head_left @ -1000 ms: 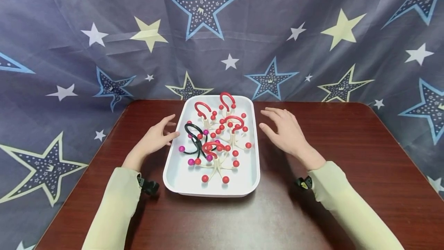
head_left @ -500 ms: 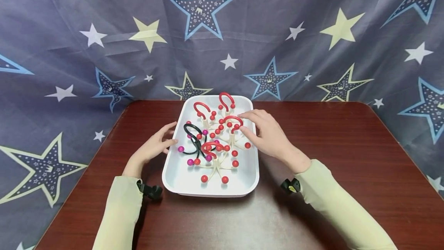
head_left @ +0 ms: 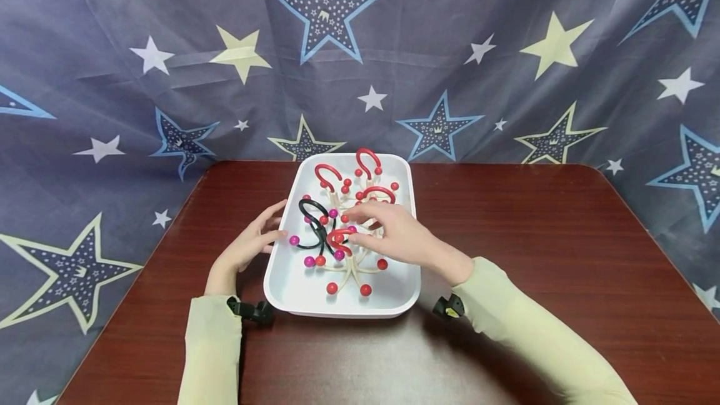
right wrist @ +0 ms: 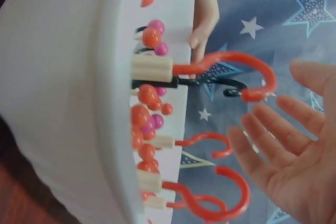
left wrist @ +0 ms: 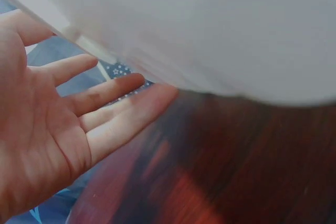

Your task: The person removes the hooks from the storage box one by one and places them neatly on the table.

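Observation:
A white tray (head_left: pixel 300 292) holds several scalp massagers with hooked handles and ball-tipped legs. My right hand (head_left: pixel 407 236) is over the tray, its fingers and thumb spread on either side of the red hook of the front cream massager (head_left: pixel 352 265). In the right wrist view that red hook (right wrist: pixel 265 72) stands up by the fingertips, with a gap showing. To its left lies a black massager (head_left: pixel 322 230) with magenta balls. My left hand (head_left: pixel 250 242) rests at the tray's left side, thumb at the rim; its fingers (left wrist: pixel 118 111) stretch out along the outer wall.
More cream massagers with red hooks (head_left: pixel 326 174) stand towards the tray's far end. A brown wooden table (head_left: pixel 534 230) carries the tray. Behind it hangs a star-patterned cloth (head_left: pixel 394 36).
My right hand has moved left and nearer, from beside the tray, past the right-hand massager, to the front red hook. My left hand has stayed at the tray's left side.

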The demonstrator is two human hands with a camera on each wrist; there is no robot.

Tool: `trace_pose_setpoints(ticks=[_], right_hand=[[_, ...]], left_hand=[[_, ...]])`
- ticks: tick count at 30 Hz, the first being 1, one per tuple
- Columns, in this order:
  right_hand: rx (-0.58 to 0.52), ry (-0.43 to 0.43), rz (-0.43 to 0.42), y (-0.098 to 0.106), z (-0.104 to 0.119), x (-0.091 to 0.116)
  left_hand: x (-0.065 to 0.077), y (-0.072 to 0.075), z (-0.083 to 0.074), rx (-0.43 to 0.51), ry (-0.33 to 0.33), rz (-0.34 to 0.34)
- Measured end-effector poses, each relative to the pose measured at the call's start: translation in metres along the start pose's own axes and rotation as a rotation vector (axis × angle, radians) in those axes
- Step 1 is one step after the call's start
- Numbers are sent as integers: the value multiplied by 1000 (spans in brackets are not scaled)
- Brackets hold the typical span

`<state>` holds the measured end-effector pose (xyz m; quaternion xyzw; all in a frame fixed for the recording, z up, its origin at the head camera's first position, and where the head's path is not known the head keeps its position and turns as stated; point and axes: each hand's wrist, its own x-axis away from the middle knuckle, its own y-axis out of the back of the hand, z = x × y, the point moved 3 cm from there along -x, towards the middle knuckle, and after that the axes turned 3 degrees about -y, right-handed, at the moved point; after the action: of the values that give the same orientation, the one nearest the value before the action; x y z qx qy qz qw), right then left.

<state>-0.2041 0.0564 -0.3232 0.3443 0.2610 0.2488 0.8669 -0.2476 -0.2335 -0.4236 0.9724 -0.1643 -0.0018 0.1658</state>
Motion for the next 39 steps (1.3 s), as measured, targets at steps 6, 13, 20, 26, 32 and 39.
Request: trace_pose_setpoints(ticks=[6,13,20,26,32,39], right_hand=[[-86,-81,60,-15,-2,-4],[-78,-149,49,-21,-4,-5],[-104,-160,56,-25,-5,-8],[-105,-169,65,-26,-5,-10],[-123,-151,23,-21,-4,-8],[-158,-91,-23,-3,2,-4]], left_hand=[[1,-1,0,24,7,4],[0,-3,-1,73,-16,17],[0,-2,1,83,-2,14],[3,-1,2,84,-5,14],[3,-1,2,89,-4,9],[2,-1,3,102,13,10]])
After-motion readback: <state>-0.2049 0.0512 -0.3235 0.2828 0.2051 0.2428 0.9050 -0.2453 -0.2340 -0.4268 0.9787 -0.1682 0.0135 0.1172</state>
